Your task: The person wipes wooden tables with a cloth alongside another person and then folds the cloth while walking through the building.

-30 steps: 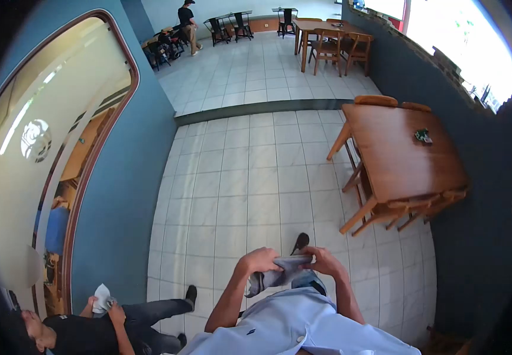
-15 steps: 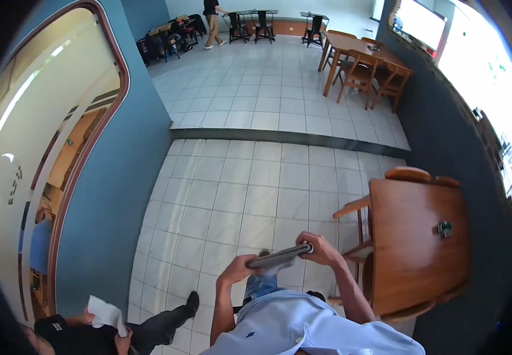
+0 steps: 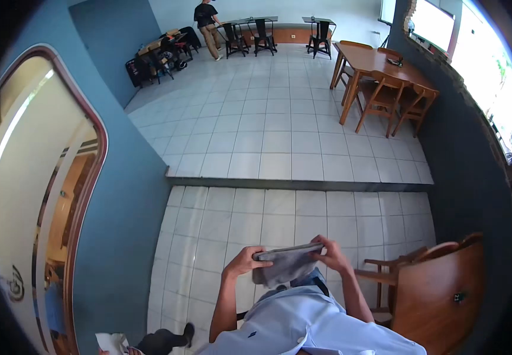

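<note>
A folded grey cloth (image 3: 289,266) is stretched between my two hands in front of my waist, its lower part hanging down. My left hand (image 3: 245,261) grips the left end with the thumb on the near face. At the other end, my right hand (image 3: 330,255) pinches the upper right corner. Below the cloth are my light blue shirt (image 3: 294,316) and part of my jeans.
A low step (image 3: 300,184) crosses the tiled floor ahead. Wooden tables stand at near right (image 3: 433,290) and far right (image 3: 412,72), with chairs. A person (image 3: 207,26) stands at the back; another, holding white paper (image 3: 111,342), is at lower left.
My view has moved forward, bringing the step and far tables closer. The cloth has turned to show more of its face. The person at lower left has slipped mostly out of frame.
</note>
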